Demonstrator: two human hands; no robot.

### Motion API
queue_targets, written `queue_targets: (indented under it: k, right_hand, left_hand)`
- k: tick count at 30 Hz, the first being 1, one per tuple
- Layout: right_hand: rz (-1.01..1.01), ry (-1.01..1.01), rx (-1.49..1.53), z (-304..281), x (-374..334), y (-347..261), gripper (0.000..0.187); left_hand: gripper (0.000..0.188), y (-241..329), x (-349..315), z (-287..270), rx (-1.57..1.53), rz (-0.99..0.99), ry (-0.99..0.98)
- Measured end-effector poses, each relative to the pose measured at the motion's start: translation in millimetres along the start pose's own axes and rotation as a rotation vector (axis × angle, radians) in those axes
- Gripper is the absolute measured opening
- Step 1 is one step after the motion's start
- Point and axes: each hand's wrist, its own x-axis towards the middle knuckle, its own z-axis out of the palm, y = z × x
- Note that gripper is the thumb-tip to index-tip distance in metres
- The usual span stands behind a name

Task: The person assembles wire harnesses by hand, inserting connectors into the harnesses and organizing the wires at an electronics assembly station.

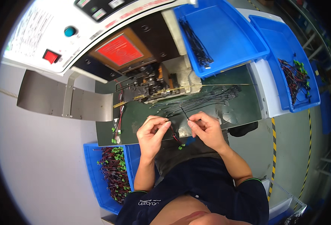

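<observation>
Near the front edge of the dark green worktop, my left hand [152, 134] is closed, thumb against fingers, on a short red-and-black wire lead [174, 135]. The lead dangles to the right of the fingers, with a green connector [180, 146] at its lower end. To its right, my right hand [206, 129] pinches a thin black cable [183, 112] that points up and away to the left. Just beyond both hands lies a loose spread of thin black cables [206, 100]. Small details at the fingertips are hidden.
A machine [150, 80] with a red label stands behind the cables. Blue trays hold black cables [195, 43] at the back and green-ended leads [296, 77] at the right. A blue bin [92, 168] of similar leads sits lower left. More leads [117, 125] lie on the worktop's left.
</observation>
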Motion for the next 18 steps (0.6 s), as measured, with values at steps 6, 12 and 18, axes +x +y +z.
queue_targets:
  k: [6,12,18]
  right_hand:
    - [-0.202,-0.082,-0.25,14,4,-1,0.008]
    - [-0.172,-0.144,-0.29,32,5,-2,0.009]
    - [-0.151,-0.166,-0.262,44,7,10,0.011]
  left_hand:
    - [0.013,-11,-3,-6,-0.237,-0.091,0.045]
    - [0.017,-13,-7,-12,-0.36,-0.157,0.077]
    - [0.021,-22,-7,-18,-0.421,-0.19,0.142]
